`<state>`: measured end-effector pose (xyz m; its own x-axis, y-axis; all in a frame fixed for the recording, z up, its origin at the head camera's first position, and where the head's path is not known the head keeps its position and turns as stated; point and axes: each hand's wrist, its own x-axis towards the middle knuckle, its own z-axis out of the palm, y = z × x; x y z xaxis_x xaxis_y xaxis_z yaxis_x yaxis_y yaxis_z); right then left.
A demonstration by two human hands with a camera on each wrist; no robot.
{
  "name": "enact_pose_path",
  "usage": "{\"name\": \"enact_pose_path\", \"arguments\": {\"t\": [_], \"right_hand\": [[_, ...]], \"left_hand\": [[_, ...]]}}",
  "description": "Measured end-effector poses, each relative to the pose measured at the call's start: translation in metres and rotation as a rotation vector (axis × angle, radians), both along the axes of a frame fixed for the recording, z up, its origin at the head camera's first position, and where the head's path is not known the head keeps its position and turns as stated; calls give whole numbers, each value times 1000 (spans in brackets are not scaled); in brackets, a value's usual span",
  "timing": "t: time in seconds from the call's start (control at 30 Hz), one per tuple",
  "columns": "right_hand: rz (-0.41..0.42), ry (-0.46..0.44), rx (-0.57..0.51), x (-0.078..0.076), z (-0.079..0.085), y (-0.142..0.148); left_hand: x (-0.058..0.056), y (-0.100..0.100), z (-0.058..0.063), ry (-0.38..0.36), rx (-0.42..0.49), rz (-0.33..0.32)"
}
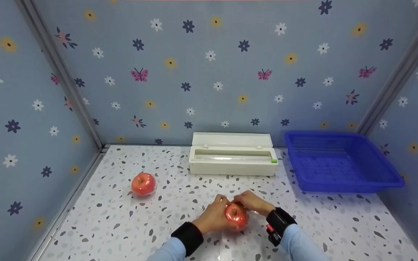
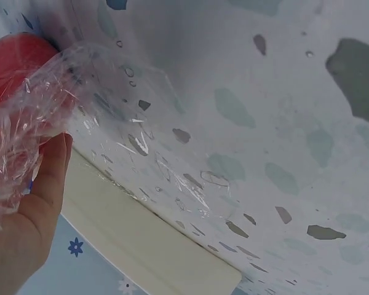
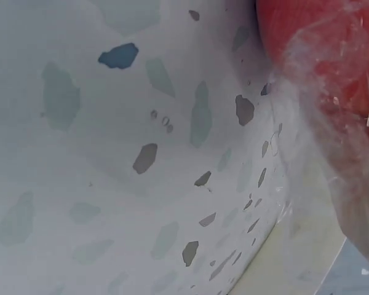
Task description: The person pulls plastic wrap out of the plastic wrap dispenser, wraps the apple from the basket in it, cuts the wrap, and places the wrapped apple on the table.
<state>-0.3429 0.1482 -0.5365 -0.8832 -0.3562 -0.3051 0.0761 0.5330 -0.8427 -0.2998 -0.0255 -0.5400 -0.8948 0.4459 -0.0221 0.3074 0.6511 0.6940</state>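
Observation:
A red apple (image 1: pixel 236 216) stands on the speckled table between both hands, stem end up. My left hand (image 1: pixel 213 218) holds it from the left side, thumb along its near side. Clear plastic wrap (image 2: pixel 43 104) lies crumpled over the apple in the left wrist view, and a loose sheet of it spreads onto the table. At the apple's far right edge, my right hand (image 1: pixel 253 202) has curled fingers pinching the wrap. Through the film in the right wrist view, part of that hand shows blurred beside the apple (image 3: pixel 320 37). The right fingertips are hidden.
A second red apple (image 1: pixel 143 184), shiny as if wrapped, sits to the left. Behind the hands stands a white wrap dispenser box (image 1: pixel 232 168), lid up, with a roll inside. A blue plastic basket (image 1: pixel 343 186) is at the back right. Flower-patterned walls (image 1: pixel 201 72) enclose the table.

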Motion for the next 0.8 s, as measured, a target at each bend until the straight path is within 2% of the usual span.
{"name": "enact_pose_path", "arguments": {"t": [0.17,0.3,0.43,0.53,0.6,0.7,0.8], "right_hand": [[57,74,29,7,1,1],[102,140,8,9,5,1],[75,229,6,7,11,7],[-2,303,-36,6,15,15],[-84,358,-75,7,17,21],[-272,431,-122,12,18,28],[-500,427,-155,21,17,30]], "left_hand": [[0,0,1,-26,24,25],[-3,1,2,-15,25,30],[-7,4,1,-29,68,24],[-10,6,0,-37,85,39],[-13,5,1,-41,80,64],[-19,0,5,-48,73,128],[-30,-9,15,-49,95,220]]}}
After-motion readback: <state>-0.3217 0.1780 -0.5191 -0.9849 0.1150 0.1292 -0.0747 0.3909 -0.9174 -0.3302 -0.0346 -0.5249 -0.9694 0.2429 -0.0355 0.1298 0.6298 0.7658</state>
